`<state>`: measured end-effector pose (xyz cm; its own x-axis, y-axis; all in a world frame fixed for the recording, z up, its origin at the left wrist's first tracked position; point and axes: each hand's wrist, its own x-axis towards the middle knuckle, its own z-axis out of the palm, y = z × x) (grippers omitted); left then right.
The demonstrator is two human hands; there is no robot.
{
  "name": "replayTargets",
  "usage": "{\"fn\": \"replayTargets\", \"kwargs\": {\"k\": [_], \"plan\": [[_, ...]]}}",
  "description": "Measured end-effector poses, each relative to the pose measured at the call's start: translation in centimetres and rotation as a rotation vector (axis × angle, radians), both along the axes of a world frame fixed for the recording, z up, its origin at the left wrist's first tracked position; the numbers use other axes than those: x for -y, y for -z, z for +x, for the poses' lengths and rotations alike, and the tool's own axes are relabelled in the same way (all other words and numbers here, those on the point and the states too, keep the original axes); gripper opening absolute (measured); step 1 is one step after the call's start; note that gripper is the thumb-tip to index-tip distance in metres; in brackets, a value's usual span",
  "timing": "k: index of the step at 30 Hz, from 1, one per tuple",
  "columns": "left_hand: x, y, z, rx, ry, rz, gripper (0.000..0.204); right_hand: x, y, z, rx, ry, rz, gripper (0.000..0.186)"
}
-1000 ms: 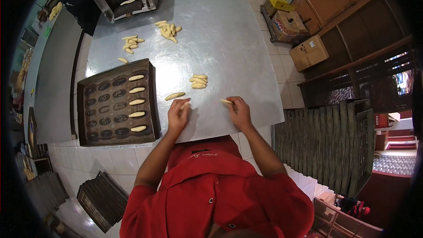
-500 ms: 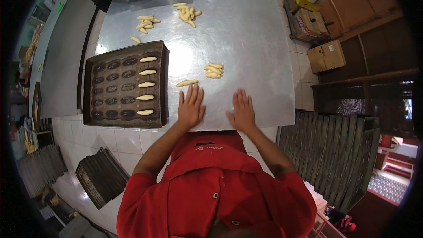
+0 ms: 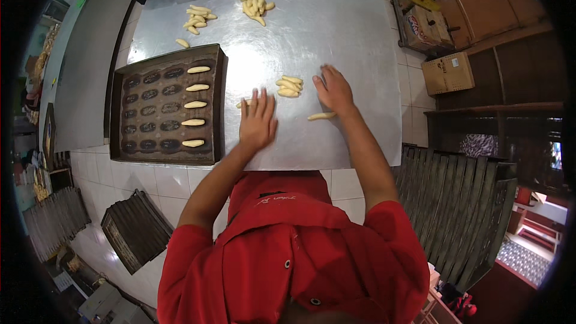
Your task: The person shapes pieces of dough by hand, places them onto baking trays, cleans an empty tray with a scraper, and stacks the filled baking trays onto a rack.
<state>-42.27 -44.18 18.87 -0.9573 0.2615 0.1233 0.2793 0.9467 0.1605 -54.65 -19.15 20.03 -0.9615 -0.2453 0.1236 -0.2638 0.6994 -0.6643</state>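
My left hand [image 3: 258, 121] lies with fingers stretched over a dough roll [image 3: 242, 104], whose left end shows beside the fingers; the rest is hidden. My right hand [image 3: 336, 91] is open and turned left, further forward on the metal table [image 3: 354, 24]. Beside its wrist another dough roll [image 3: 321, 116] sticks out to the left. Between the hands sits a small bunch of dough rolls [image 3: 290, 86]. On the left, a dark baking tray [image 3: 222, 108] has several oval hollows, with dough rolls [image 3: 196, 105] in its right-hand column.
Two heaps of dough rolls, a left one [image 3: 198, 19] and a right one [image 3: 257, 9], lie at the far side, with a single roll [image 3: 182, 42] near the tray. Stacked trays [image 3: 456, 204] stand right of the table, more [image 3: 135, 231] at lower left. A cardboard box [image 3: 447, 75] stands on the right.
My right hand has moved forward and turned left; a dough roll now shows by its wrist. My left hand has come forward over the other roll. The view has shifted slightly.
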Motion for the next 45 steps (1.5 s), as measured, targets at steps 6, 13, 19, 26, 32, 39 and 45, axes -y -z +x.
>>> {"fn": "replayTargets", "kwargs": {"k": [6, 13, 19, 26, 32, 39, 45], "plan": [[3.4, 0.5, 10.6, -0.005, 0.087, 0.455, 0.041, -3.5, -2.6, 7.1, -0.112, -0.234, 0.212, 0.020], [2.7, -0.7, 7.1, 0.347, -0.572, 1.640, 0.032, 9.2, -3.6, 8.3, -0.054, 0.039, -0.482, 0.025], [6.8, -5.0, 5.3, 0.238, -0.509, 2.379, 0.039, 15.5, -1.3, 6.7, -0.333, -0.220, 0.009, 0.023], [16.2, -7.0, 12.3, 0.085, -0.430, 1.969, 0.036, 18.9, -6.4, 7.7, -0.145, -0.467, 0.082, 0.018], [26.1, -5.6, 14.3, -0.153, -0.533, 1.933, 0.028, 32.1, -12.8, 12.5, -0.357, -0.913, -0.182, 0.020], [31.8, -8.5, 13.3, -0.256, -0.540, 1.356, 0.024, 38.8, -6.9, 15.3, -0.361, -0.651, -0.362, 0.023], [31.4, -11.7, 9.6, -0.055, -0.090, 1.440, 0.033, 40.6, -9.0, 14.9, -0.350, -0.464, -0.509, 0.027]]}}
